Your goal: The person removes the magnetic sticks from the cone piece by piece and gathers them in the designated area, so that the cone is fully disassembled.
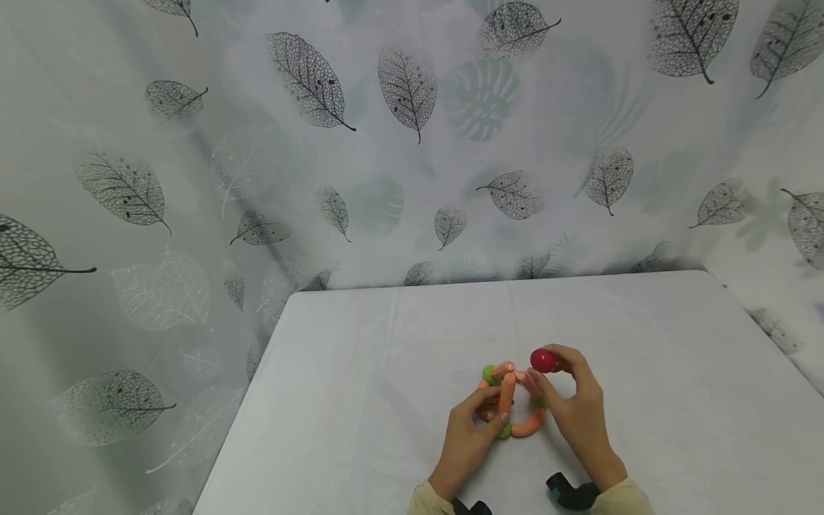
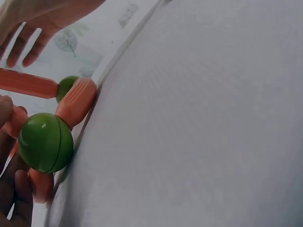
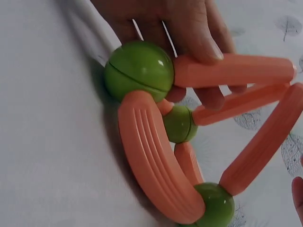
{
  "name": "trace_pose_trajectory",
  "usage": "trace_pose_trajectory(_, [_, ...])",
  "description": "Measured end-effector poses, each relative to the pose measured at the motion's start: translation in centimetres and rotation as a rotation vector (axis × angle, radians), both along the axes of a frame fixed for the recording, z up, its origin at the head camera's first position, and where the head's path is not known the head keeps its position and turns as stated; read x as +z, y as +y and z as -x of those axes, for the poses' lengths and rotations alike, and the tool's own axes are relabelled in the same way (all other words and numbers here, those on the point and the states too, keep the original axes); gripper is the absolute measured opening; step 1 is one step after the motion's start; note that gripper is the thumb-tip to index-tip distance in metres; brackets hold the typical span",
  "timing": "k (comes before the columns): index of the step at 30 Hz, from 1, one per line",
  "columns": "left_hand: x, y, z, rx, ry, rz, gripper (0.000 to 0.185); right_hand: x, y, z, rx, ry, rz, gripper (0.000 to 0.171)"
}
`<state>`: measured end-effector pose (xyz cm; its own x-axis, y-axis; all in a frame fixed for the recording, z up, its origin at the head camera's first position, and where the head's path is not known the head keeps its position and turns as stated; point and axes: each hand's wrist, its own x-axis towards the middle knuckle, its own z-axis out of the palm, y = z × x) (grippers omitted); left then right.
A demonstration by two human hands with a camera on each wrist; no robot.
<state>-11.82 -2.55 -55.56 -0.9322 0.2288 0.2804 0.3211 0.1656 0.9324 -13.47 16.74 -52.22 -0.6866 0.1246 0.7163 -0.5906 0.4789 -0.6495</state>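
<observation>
My left hand (image 1: 470,434) grips an upright orange rod (image 1: 507,395) just above a green ball (image 3: 139,71). That rod belongs to a frame of straight and curved orange pieces joined by green balls; a curved orange piece (image 3: 154,158) lies along its base. The upright rods lean together at the top. In my right hand (image 1: 584,408) a glossy red ball (image 1: 543,360) is pinched, just to the right of the rods' upper ends. The left wrist view shows part of the frame and a green ball (image 2: 46,143); the red ball is out of that view.
A white cloth covers the table (image 1: 360,372). Behind it hangs a curtain (image 1: 412,172) with a leaf print. Dark wrist-worn devices (image 1: 571,493) sit at both wrists, close to the tabletop.
</observation>
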Motion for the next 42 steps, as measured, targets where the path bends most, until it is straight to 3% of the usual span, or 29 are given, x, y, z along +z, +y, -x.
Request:
trace_pose_trajectory(7, [0.2, -0.8, 0.1, -0.042, -0.017, 0.055, 0.039, -0.7, 1.1, 0.5, -0.045, -0.173, -0.003, 0.061])
trace_pose_trajectory(16, [0.0, -1.6, 0.4, -0.124, 0.049, 0.058, 0.046, -1.7, 2.2, 0.9, -0.121, -0.210, -0.065, 0.058])
trace_pose_trajectory(21, [0.1, -2.0, 0.3, -0.134, 0.083, 0.113, 0.045, -2.4, 2.7, 1.1, -0.167, -0.258, -0.128, 0.053])
trace_pose_trajectory(26, [0.5, -2.4, 0.4, -0.132, 0.112, 0.226, 0.047, -2.8, 3.3, 1.3, -0.194, -0.300, -0.178, 0.049])
trace_pose_trajectory(31, [0.6, -2.8, 0.5, -0.128, 0.213, 0.335, 0.050, -3.1, 3.8, 1.5, -0.204, -0.351, -0.207, 0.047])
trace_pose_trajectory(39, [0.3, -3.1, 0.8, -0.104, 0.384, 0.434, 0.048, -3.6, 3.9, 1.6, -0.219, -0.486, -0.251, 0.049])
trace_pose_trajectory(42, [0.3, -3.1, 0.8, -0.096, 0.417, 0.480, 0.048, -3.7, 3.9, 1.6, -0.217, -0.519, -0.256, 0.049])
